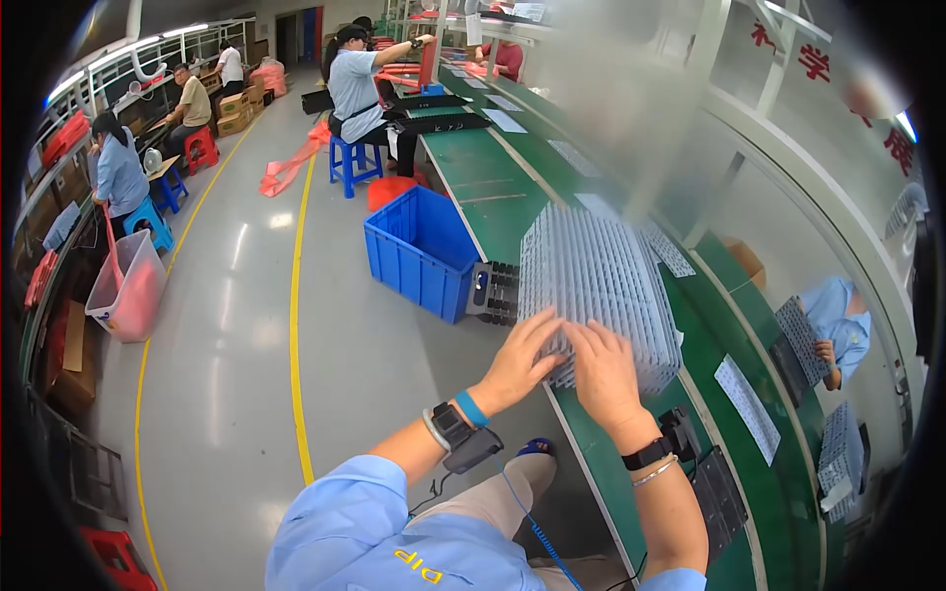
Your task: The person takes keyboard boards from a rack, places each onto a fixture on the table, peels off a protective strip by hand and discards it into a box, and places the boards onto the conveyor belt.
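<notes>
A dense row of pale circuit board panels [601, 276] stands on edge at the near side of the green bench, tilted slightly. My left hand [520, 362] is at the row's near lower edge, fingers bent and thumb pointing inward, closed on a board's edge. Close beside it, my right hand [603, 372] has its fingers together on the same near edge, its thumb hidden. Which board the fingers touch is hard to make out. A black slotted holder [498, 293] shows at the left end of the row.
A blue crate [419, 251] stands left of the bench. Single boards lie along the green conveyor [746, 404]. Black trays [717, 497] sit by my right forearm. Across the line a person [838, 330] holds a board; another person [357, 89] sits farther up. A blue coiled cord [537, 532] hangs near my lap.
</notes>
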Demonstrator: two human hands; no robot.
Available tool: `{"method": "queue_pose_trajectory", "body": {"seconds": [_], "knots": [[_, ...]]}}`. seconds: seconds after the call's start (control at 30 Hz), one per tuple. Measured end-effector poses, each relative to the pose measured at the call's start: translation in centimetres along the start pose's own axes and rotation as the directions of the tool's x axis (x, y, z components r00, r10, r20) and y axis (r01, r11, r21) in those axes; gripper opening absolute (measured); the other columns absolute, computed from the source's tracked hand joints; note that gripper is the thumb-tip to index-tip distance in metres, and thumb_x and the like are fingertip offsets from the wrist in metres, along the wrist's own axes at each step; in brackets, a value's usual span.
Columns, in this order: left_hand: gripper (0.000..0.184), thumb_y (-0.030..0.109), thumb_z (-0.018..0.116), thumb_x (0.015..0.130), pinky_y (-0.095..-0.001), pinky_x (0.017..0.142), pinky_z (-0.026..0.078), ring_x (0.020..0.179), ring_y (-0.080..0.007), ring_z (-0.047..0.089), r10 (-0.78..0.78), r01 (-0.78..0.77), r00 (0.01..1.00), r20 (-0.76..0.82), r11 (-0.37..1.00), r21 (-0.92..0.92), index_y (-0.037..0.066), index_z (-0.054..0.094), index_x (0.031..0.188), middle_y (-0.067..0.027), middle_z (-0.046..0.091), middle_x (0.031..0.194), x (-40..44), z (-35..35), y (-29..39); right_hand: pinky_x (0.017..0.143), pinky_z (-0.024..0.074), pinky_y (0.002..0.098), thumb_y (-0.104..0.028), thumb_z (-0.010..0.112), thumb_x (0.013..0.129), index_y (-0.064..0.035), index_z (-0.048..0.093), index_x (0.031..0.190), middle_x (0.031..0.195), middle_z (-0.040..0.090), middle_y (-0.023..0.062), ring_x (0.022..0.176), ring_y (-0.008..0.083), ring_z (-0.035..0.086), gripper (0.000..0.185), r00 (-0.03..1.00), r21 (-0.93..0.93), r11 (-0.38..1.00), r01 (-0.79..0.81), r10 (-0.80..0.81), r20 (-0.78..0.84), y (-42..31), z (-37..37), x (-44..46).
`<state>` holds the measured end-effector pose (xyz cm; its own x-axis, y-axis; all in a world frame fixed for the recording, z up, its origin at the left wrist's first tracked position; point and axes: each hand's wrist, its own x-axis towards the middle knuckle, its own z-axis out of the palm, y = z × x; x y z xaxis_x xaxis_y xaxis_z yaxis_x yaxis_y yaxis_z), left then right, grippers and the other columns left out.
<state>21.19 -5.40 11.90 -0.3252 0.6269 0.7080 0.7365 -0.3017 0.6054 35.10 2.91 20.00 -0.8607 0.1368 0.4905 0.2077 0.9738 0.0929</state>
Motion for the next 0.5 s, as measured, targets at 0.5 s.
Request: {"method": "queue_pose_trajectory", "body": {"seconds": [0.5], "knots": [[0.045,0.017,0.066,0.081,-0.0370,0.098,0.039,0.119,-0.0297,0.045,0.007,0.002,0.997,0.073,0.993,-0.119,0.007,0.051,0.122,-0.0136,0.046,0.131,-0.1,-1.9,-0.7,0.092,0.0355,0.0447,-0.007,0.059,0.075,-0.0114,0.055,0.115,0.118,0.055,0.0073,0.110,0.0268,0.049,0.041,1.000,-0.017,1.000,0.012,-0.012,0.007,0.0,-0.5,-0.3]]}}
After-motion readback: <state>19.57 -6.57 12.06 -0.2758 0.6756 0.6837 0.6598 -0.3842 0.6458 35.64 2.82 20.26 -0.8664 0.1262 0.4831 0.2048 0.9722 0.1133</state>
